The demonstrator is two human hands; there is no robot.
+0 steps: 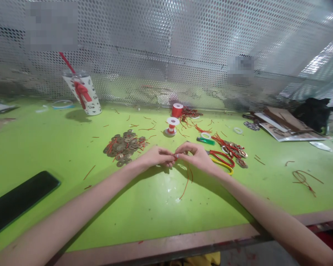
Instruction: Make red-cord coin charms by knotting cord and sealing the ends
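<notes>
Fingertips of my left hand and my right hand meet over the middle of the green table, both closed in a pinch on a thin red cord. The cord's loose ends trail down toward the tabletop. Whatever else lies between the fingers is hidden. Close to my left hand spreads a pile of bronze-coloured coins with holes, mixed with red cord bits. Beside my right hand lie scissors with red and yellow handles, partly covered by the hand. A green lighter rests just beyond it.
Two spools stand ahead, a fuller red one and a nearly bare one. Coins tied with red cord lie to the right. A patterned cup leans at back left, a black phone-like slab nearer. Perforated metal panel closes the back.
</notes>
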